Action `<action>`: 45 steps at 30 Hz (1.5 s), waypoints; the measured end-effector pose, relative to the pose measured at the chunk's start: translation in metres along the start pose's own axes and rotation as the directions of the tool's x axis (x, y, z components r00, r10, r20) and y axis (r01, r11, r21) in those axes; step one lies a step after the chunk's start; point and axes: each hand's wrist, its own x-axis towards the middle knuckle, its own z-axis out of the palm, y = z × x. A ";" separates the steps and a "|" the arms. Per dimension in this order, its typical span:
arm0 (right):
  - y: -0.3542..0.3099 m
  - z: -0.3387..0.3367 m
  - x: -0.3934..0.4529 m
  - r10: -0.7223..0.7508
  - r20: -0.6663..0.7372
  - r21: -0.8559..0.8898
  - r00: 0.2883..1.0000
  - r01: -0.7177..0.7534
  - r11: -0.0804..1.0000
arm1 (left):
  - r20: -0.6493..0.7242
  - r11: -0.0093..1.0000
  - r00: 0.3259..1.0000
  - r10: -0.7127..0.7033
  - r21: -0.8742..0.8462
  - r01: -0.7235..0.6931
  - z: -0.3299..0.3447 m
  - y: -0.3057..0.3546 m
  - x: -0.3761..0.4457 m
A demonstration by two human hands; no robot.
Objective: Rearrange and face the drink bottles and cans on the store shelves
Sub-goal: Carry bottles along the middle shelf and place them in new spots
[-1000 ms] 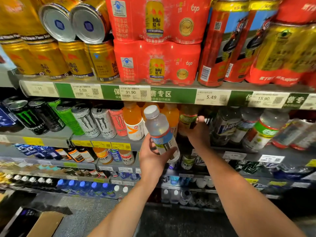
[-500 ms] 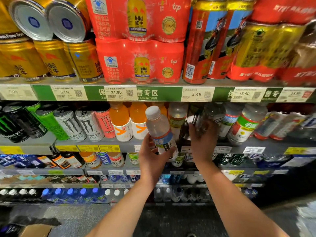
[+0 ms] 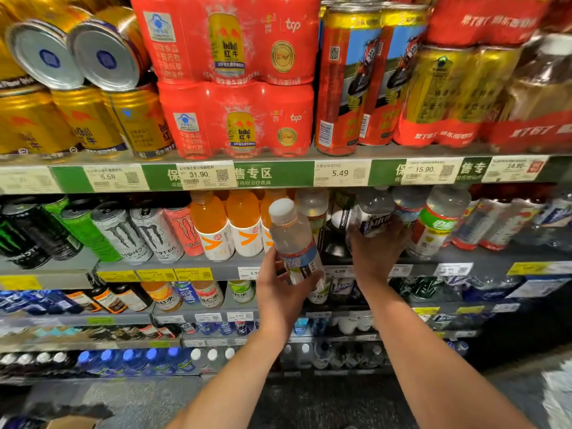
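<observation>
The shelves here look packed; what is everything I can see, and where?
Gold cans: several, top shelf left, two lying sideways.
Red multipacks: two stacked, top shelf centre.
Tall red cans: two showing, top shelf right.
Monster cans: black, green, white, pink; second shelf left.
Orange bottles: three showing, second shelf centre.
Clear bottle: one, white cap, held off the shelf.
Left hand: grips the clear bottle.
Right hand: grips a shelved bottle.
</observation>
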 end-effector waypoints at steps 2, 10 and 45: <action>-0.001 -0.005 -0.002 -0.039 0.021 0.020 0.999 0.038 0.999 | 0.003 1.000 1.000 0.000 -0.002 0.000 0.002 -0.002 -0.001; 0.008 -0.051 -0.015 -0.049 0.000 0.360 0.999 0.046 0.932 | 0.076 1.000 0.997 0.028 -0.003 -0.028 0.035 -0.003 -0.003; 0.083 -0.151 0.055 -0.033 0.245 0.540 0.969 -0.109 0.835 | -0.044 0.950 0.997 0.070 0.307 -0.053 0.179 0.000 0.039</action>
